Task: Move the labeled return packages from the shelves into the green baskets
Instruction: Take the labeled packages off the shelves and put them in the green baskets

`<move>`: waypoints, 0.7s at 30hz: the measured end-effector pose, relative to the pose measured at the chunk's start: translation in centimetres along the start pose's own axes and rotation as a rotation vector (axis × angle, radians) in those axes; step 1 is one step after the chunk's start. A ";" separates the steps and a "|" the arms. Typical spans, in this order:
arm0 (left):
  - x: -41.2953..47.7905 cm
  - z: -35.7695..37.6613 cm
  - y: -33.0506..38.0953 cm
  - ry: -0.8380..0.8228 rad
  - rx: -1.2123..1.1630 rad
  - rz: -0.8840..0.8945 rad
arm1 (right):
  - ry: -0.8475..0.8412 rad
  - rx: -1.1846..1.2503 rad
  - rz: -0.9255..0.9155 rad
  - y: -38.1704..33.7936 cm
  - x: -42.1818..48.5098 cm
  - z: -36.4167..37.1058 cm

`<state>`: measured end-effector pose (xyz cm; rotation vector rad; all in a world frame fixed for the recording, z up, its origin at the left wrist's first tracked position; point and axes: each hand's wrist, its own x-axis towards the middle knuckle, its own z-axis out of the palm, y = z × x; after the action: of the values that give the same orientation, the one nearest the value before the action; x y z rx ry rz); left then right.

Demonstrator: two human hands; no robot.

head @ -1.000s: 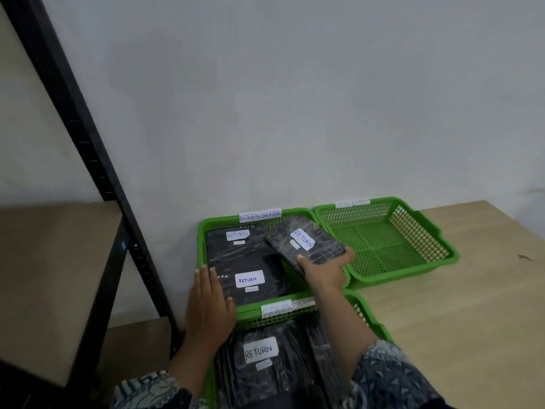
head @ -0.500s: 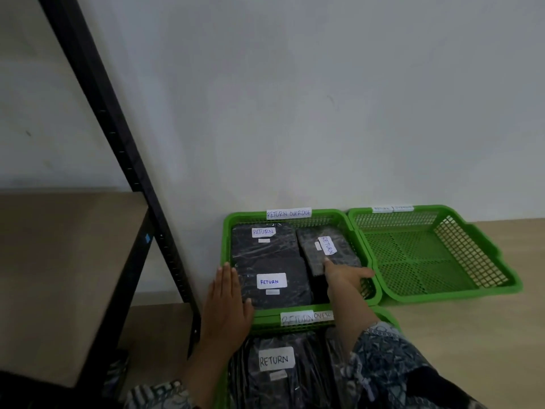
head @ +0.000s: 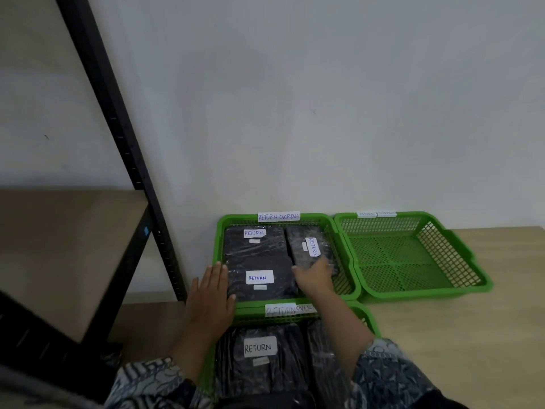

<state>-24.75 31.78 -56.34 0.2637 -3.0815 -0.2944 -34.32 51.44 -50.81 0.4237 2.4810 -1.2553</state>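
Observation:
A green basket (head: 219,231) tagged "RETURN OVERDUE" holds three black wrapped packages with white RETURN labels. One package (head: 306,246) lies along its right side, and my right hand (head: 314,276) rests on that package's near end with fingers spread. My left hand (head: 211,299) lies flat with straight fingers over the basket's left front corner, touching the front package (head: 262,273). A third package (head: 253,239) sits at the back left. A nearer green basket (head: 367,317) holds more RETURN packages (head: 259,358).
An empty green basket (head: 413,258) stands to the right on the wooden table (head: 472,335). A black metal shelf upright (head: 118,128) and a brown shelf board (head: 65,246) stand at the left. A white wall is behind.
My right hand carried the small package from above the basket down into its right side; the package now lies flat there. The view shifted left. My left hand stayed at the basket's corner.

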 end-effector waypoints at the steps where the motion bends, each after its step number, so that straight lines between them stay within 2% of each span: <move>1: -0.4 -0.2 0.2 0.027 0.005 0.009 | -0.029 -0.097 -0.077 0.1 -1.0 0.1; 4: -2.0 -1.1 1.3 0.055 0.047 0.019 | -0.034 -0.364 -0.347 0.8 -3.6 0.5; 9: -5.0 -1.8 2.6 0.118 0.078 0.074 | 0.006 -0.584 -0.735 2.7 -7.2 1.2; 15: -11.4 -2.6 3.4 0.176 0.091 0.131 | 0.013 -0.662 -0.941 5.4 -10.9 3.4; 21: -19.1 -2.3 1.4 0.147 0.108 0.075 | 0.026 -0.643 -1.101 7.6 -15.7 6.8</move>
<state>-6.07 35.97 -54.18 0.1640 -2.9565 -0.1014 -16.03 48.40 -53.58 -1.2152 2.9742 -0.5725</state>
